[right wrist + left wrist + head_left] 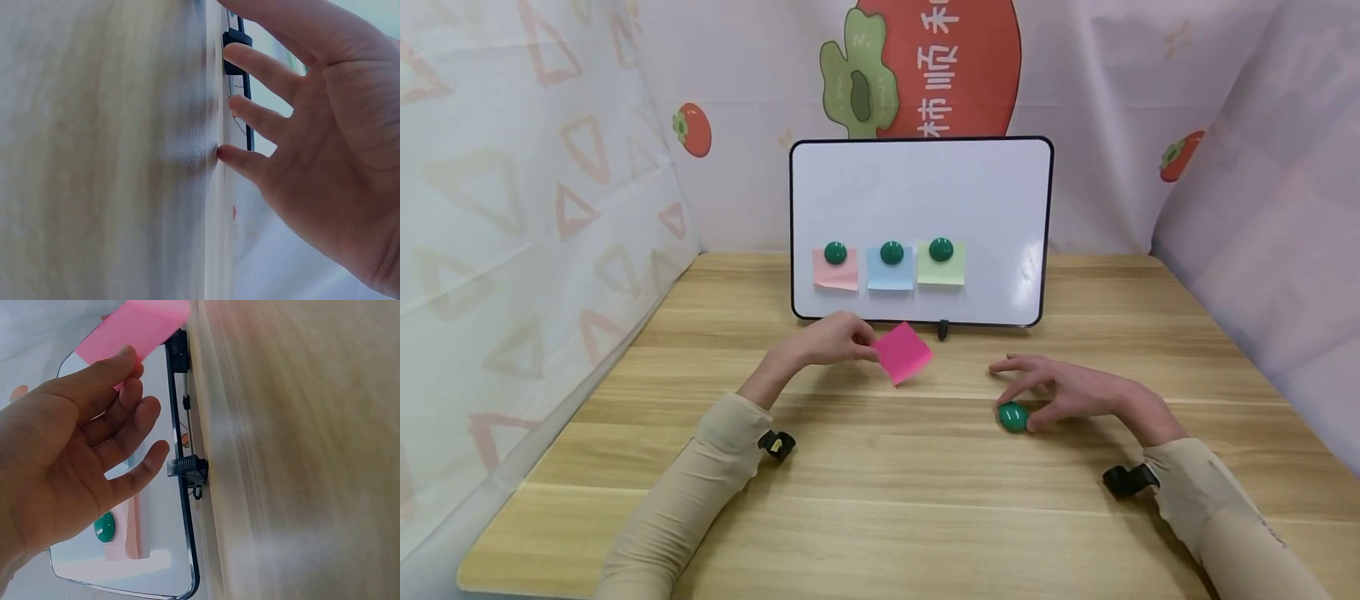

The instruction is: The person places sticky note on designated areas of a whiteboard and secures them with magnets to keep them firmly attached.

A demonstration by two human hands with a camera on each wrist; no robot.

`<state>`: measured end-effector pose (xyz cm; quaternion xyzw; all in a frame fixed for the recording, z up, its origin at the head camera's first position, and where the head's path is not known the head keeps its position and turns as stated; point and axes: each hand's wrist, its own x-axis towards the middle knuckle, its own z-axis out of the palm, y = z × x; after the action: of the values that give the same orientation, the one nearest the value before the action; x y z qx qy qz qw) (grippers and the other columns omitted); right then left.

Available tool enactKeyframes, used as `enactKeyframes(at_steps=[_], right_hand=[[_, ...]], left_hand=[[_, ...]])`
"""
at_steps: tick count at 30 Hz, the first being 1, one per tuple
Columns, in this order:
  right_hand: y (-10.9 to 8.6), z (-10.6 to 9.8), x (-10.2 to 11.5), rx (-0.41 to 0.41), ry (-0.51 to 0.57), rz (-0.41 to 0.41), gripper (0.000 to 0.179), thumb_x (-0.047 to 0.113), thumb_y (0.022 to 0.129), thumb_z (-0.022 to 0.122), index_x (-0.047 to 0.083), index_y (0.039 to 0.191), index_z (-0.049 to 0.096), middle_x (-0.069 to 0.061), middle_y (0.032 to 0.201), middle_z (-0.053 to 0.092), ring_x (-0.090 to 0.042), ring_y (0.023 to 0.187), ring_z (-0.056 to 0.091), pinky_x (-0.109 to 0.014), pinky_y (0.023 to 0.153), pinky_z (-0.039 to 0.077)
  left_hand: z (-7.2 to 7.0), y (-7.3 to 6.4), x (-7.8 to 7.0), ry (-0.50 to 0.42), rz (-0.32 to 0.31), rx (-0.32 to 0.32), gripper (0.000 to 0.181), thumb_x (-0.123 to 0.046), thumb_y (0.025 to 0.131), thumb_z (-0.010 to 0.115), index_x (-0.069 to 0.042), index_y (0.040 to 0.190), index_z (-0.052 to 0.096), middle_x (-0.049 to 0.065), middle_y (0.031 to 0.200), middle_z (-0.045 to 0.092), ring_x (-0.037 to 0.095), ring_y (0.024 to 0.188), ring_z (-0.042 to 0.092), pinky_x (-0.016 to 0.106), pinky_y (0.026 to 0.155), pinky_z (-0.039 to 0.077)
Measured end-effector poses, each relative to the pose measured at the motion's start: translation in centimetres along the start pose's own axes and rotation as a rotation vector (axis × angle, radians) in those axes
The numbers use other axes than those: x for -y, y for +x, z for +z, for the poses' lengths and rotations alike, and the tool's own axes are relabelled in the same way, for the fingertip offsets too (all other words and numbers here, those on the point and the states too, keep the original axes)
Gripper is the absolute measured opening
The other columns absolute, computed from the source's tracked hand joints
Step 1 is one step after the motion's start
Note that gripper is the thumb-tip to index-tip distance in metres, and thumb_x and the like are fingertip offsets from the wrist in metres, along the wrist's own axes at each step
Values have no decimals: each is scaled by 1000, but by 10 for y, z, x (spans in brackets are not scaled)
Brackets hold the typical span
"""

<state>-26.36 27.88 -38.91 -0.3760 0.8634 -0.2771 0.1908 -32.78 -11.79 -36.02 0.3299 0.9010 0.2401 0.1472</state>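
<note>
In the head view my left hand point(838, 339) pinches a bright pink sticky note point(902, 353) by one corner, in front of the whiteboard point(1000, 200). The left wrist view shows this note point(134, 331) between thumb and fingertips. Farther right, thumb and index finger of my right hand point(1078, 390) pinch a round green magnet point(1013, 417) low over the table, the other fingers spread. The right wrist view shows that hand's palm and spread fingers; the magnet is hidden there. On the board, pink point(835, 275), blue point(890, 275) and yellow-green point(942, 271) sticky notes each sit under a green magnet.
The whiteboard stands upright at the back of the wooden table point(880, 517), with a black clip foot point(943, 330) at its lower edge. Behind it hangs a printed curtain point(737, 192), which also lines both sides. A black wrist camera point(777, 445) is strapped to the left sleeve.
</note>
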Motion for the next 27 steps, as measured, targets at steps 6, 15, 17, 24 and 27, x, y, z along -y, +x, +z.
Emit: enactKeyframes(at_steps=[6, 15, 17, 24, 27], right_hand=[[2, -1, 4, -57, 11, 27, 36, 25, 86, 78, 29, 121, 70, -6, 158, 38, -45, 150, 12, -78, 107, 15], [7, -6, 9, -236, -65, -98, 40, 21, 85, 79, 18, 123, 70, -5, 154, 42, -40, 151, 14, -74, 108, 21], [8, -6, 8, -255, -76, -113, 40, 23, 85, 79, 16, 123, 70, -7, 154, 42, -40, 150, 15, -75, 108, 21], [9, -8, 5, -315, -113, -139, 42, 23, 83, 81, 16, 123, 69, -12, 153, 42, -41, 150, 14, -77, 105, 22], [11, -10, 6, -382, -149, -183, 44, 19, 81, 83, 18, 123, 69, -13, 152, 44, -39, 150, 15, -78, 104, 23]], left_hand=[[-5, 12, -7, -10, 24, -36, 29, -35, 92, 71, -6, 91, 73, 1, 72, 57, 12, 68, 47, 26, 65, 38], [-28, 45, -34, 128, 50, -80, 26, -38, 96, 65, -12, 93, 72, 3, 76, 61, 12, 67, 48, 26, 63, 39], [-32, 53, -40, 166, 51, -73, 30, -38, 97, 63, -9, 93, 70, 2, 76, 58, 12, 67, 46, 26, 63, 38], [-42, 77, -58, 273, 55, -66, 30, -37, 94, 68, -7, 96, 73, 9, 95, 73, 14, 75, 52, 29, 68, 43], [-45, 88, -65, 312, 63, -77, 25, -35, 95, 67, -11, 99, 74, 6, 96, 73, 15, 77, 56, 29, 71, 47]])
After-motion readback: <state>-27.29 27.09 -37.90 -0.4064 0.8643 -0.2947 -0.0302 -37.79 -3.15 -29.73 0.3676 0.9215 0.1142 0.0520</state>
